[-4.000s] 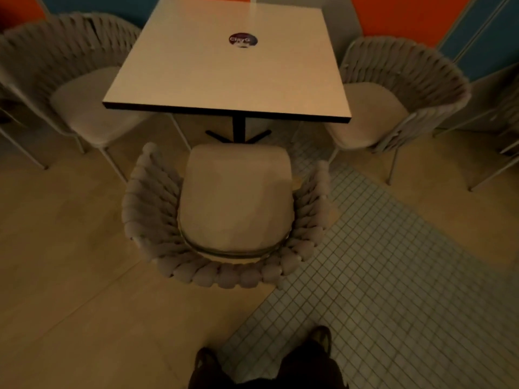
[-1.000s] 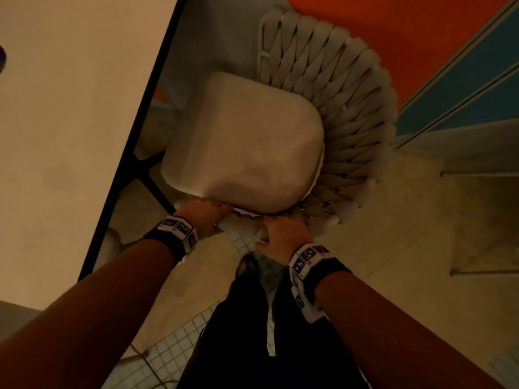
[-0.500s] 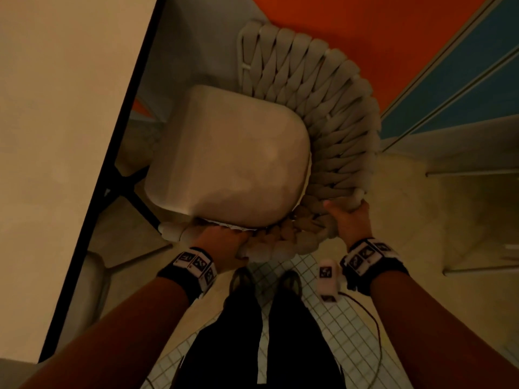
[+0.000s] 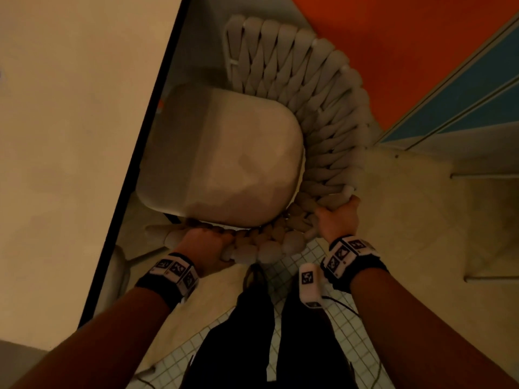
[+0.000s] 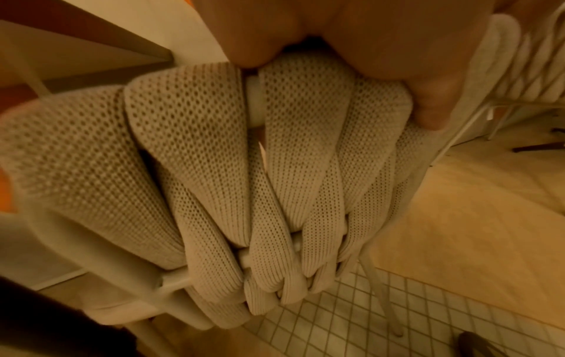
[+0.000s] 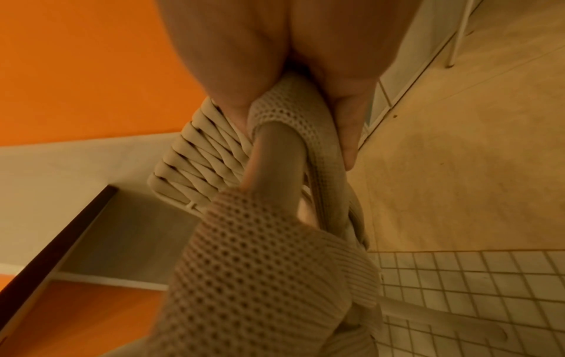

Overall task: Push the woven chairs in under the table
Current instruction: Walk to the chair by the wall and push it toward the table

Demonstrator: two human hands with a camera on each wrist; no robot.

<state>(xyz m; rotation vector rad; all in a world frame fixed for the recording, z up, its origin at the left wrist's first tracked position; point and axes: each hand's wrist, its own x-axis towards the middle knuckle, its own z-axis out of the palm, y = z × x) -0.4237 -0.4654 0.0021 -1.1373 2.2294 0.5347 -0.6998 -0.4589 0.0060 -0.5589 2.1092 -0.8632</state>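
Bench (image 4: pixel 70 164) fills the left of your head view, its dark edge running diagonally down, and the seat cushion (image 4: pixel 224 158) of the woven chair (image 4: pixel 323 113) now sits closer to that edge than it did half a second ago; the near-left corner of the cushion looks almost level with it, though none of the seat is under the top yet. That small gain suggests the push is under way but barely begun for this chair.

Your left hand (image 4: pixel 207 248) is clamped on the woven rim at the near side of the chair; the left wrist view shows your fingers (image 5: pixel 428 101) curled over the mesh cords and the pale frame tube. It has kept roughly the same spot on the rim since a second ago.

Your right hand (image 4: pixel 338 220) has changed more: a second ago it sat close beside the left, and now it is wrapped around the rim well apart from it, further round the chair's back. The right wrist view shows the thumb and fingers (image 6: pixel 348 135) closed around the bare tube and a cord.

With your hands spread like this you can probably steer the chair as well as drive it. Judging by the angle, it needs turning to face the bench squarely before it slides under.
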